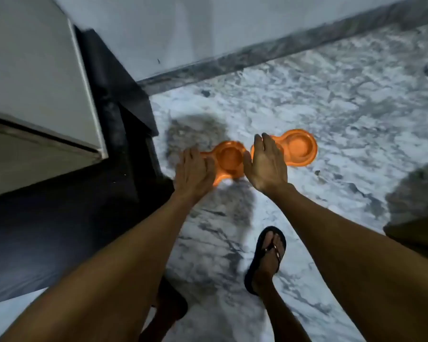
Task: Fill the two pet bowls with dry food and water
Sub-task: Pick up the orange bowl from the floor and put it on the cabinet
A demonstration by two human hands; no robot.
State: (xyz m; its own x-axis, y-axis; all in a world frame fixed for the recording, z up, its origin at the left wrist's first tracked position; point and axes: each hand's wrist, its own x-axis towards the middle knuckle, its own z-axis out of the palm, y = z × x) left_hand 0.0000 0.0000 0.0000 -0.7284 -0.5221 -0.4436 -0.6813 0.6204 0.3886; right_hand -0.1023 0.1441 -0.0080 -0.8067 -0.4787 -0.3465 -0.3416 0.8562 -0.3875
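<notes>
Pet bowls [299, 148], orange with round empty wells, are seen on the marble floor [344, 107]; the left hand [193, 170] and right hand [267, 164] are spread open above them, nothing held

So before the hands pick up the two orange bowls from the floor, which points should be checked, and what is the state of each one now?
1. Both bowls visible: ok. Left orange bowl and right orange bowl lie side by side on the marble floor.
2. Bowls empty: ok, no food or water shows in the visible wells.
3. Left hand free: ok, open over the left bowl's edge.
4. Right hand free: ok, open, holds nothing.
5. Fingers touching a bowl: cannot tell, the picture is blurred.
6. Foot in sandal away from the bowls: ok.
</notes>
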